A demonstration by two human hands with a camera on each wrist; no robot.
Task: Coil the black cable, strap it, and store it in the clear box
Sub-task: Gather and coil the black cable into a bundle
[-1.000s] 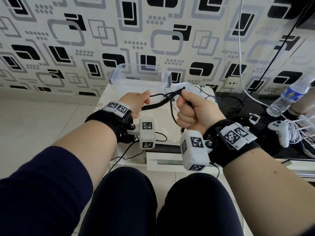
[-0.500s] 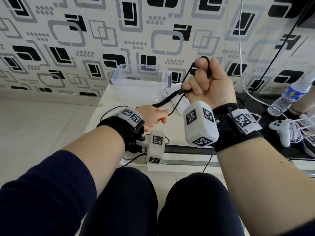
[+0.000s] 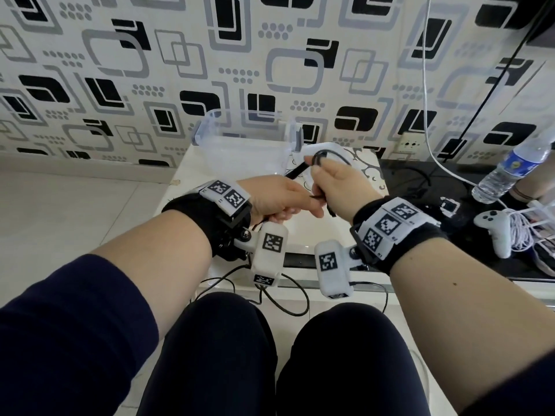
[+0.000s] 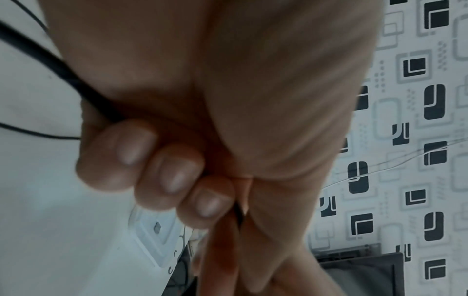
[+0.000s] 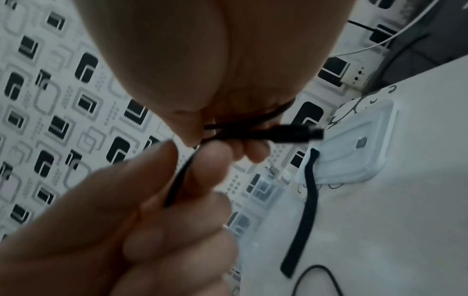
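Observation:
Both hands meet over the white table [image 3: 186, 175] and hold the thin black cable [image 3: 330, 153]. My right hand [image 3: 333, 180] grips a small loop of it, and the cable's plug [image 5: 291, 133] sticks out past its fingers. My left hand [image 3: 279, 201] curls round the cable [image 4: 96, 104] just beside it and pinches a strand [image 5: 177, 186]. The rest of the cable hangs off the table's front edge [image 3: 288, 304]. A flat black strap [image 5: 302, 212] lies on the table, one end against the box lid [image 5: 354, 154]. The clear box [image 3: 246, 139] stands open behind the hands.
To the right is a black glass surface [image 3: 420, 181] with a water bottle [image 3: 510, 172], a white game controller [image 3: 495, 231] and a bundle of white cord [image 3: 522, 232]. A white wire [image 3: 428, 100] hangs down the patterned wall near a socket [image 3: 411, 144].
My right hand, raised high with the cable half a second ago, has come back down to my left hand, with a loop of cable standing above its fingers. My left hand has shifted slightly right.

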